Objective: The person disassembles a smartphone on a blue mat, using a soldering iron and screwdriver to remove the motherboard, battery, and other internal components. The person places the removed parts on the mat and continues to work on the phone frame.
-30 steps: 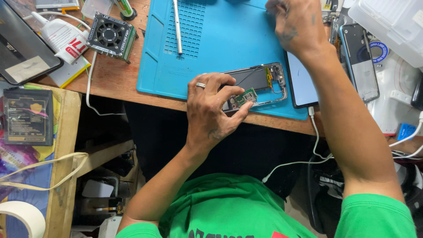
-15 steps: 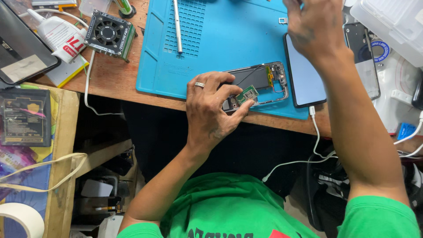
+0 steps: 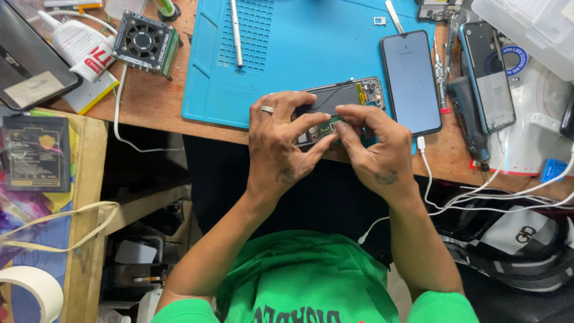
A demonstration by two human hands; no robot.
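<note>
From the head camera, looking down: the opened phone (image 3: 341,107) lies at the near edge of the blue work mat (image 3: 287,66), its long axis running left to right across the person's front, tilted slightly up toward the right. Both hands meet on its near left end. The left hand (image 3: 281,143) curls over that end, fingers wrapped on the frame and thumb pressing toward the middle, so it grips the phone body. The right hand (image 3: 373,149) comes in from the right side, fingertips pinched together on a small green part (image 3: 327,127) at the phone's lower section; I cannot tell whether it is lifted clear or seated. The left hand covers more of the phone. A second, intact phone (image 3: 411,81) lies upright just beside, to the right.
</note>
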